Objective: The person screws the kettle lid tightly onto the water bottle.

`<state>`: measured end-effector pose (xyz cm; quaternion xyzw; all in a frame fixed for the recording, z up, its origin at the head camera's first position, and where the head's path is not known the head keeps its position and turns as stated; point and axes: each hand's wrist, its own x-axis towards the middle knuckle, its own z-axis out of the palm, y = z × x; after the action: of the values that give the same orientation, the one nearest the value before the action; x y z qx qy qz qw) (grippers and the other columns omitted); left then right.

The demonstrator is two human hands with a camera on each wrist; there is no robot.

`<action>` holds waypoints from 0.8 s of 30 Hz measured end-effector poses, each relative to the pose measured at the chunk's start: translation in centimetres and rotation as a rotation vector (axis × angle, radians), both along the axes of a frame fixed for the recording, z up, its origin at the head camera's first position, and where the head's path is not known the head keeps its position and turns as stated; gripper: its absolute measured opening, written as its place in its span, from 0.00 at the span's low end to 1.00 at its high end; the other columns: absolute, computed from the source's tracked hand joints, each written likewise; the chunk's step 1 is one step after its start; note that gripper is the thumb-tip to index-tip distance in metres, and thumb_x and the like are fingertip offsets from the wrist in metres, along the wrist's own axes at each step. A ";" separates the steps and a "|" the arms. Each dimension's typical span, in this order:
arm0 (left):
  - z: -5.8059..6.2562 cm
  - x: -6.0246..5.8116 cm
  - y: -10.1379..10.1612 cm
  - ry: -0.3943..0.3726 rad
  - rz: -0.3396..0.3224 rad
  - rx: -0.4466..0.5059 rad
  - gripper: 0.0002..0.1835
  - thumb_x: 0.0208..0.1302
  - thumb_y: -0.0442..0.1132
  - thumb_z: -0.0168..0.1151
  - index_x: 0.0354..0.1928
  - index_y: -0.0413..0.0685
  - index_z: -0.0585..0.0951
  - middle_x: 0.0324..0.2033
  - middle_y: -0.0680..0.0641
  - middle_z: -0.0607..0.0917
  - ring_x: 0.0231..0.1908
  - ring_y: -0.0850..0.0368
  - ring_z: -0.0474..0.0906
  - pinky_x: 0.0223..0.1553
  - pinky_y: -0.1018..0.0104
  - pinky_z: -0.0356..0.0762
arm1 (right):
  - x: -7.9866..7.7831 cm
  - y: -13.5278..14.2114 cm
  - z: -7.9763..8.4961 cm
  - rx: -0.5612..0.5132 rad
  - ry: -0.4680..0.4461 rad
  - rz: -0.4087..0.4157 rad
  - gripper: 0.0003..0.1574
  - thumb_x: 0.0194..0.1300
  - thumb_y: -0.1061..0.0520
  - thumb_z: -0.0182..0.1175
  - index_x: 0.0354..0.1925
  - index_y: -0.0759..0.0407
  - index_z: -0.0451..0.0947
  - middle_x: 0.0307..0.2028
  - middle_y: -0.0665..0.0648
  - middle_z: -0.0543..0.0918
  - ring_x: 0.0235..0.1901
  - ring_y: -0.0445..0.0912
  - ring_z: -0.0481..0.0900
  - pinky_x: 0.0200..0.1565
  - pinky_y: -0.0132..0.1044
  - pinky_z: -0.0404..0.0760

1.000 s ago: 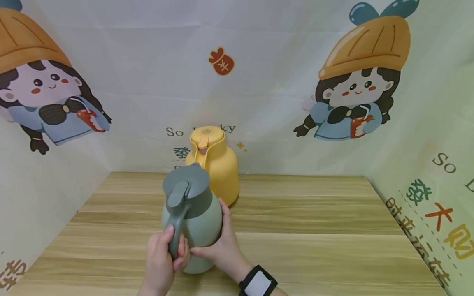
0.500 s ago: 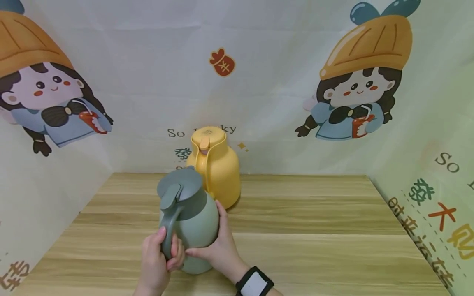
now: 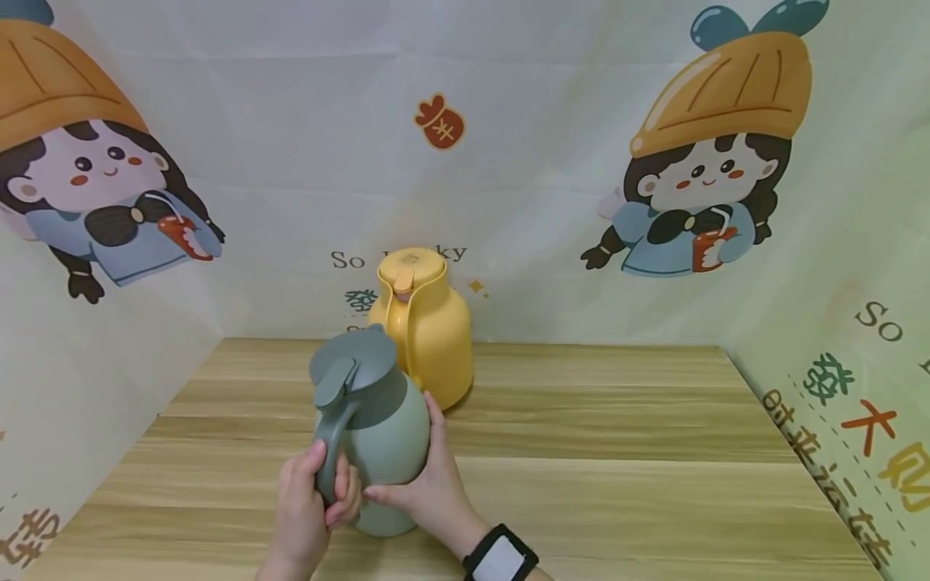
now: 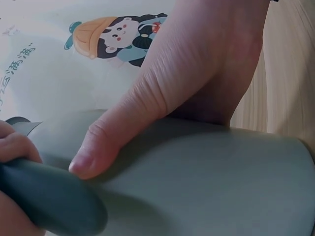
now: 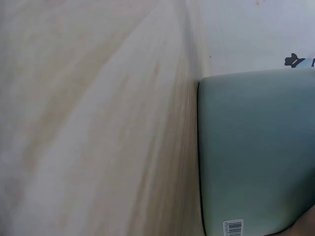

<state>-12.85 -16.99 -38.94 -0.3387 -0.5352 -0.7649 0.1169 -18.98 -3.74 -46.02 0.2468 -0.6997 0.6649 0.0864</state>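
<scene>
A pale green thermos jug [image 3: 385, 440] with a grey-green lid [image 3: 356, 355] stands near the front of the wooden table, its handle facing the person. My left hand [image 3: 305, 496] grips that handle [image 3: 330, 456]. My right hand [image 3: 432, 484] holds the round body from the right, thumb across the front; its other fingers are largely hidden behind the jug. In the left wrist view, the right thumb [image 4: 106, 142] lies on the green body close to the handle. The right wrist view shows the jug's base [image 5: 216, 162] against the tabletop, with a small barcode label [image 5: 233, 227].
Just behind the green jug stands a yellow thermos jug [image 3: 443, 339], partly covered by it. The wooden tabletop [image 3: 617, 452] extends to both sides. A printed cloth [image 3: 523, 161] with cartoon figures and writing encloses the back and sides.
Over the first half second the green jug's top and handle swung slightly left, with both hands staying on it. Since then the jug and hands have barely moved.
</scene>
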 end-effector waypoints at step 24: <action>2.2 2.8 -0.7 -0.241 0.792 -0.488 0.16 0.75 0.39 0.35 0.38 0.33 0.69 0.24 0.43 0.76 0.27 0.55 0.74 0.30 0.70 0.73 | 1.3 7.0 4.6 0.546 -0.050 0.067 0.30 0.60 0.45 0.60 0.58 0.54 0.69 0.52 0.55 0.75 0.47 0.51 0.74 0.44 0.46 0.75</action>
<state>-10.02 -17.70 -36.70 -0.0353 -0.7968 -0.5474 0.2534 -17.71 3.30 -41.41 0.2676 -0.8462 0.4602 -0.0227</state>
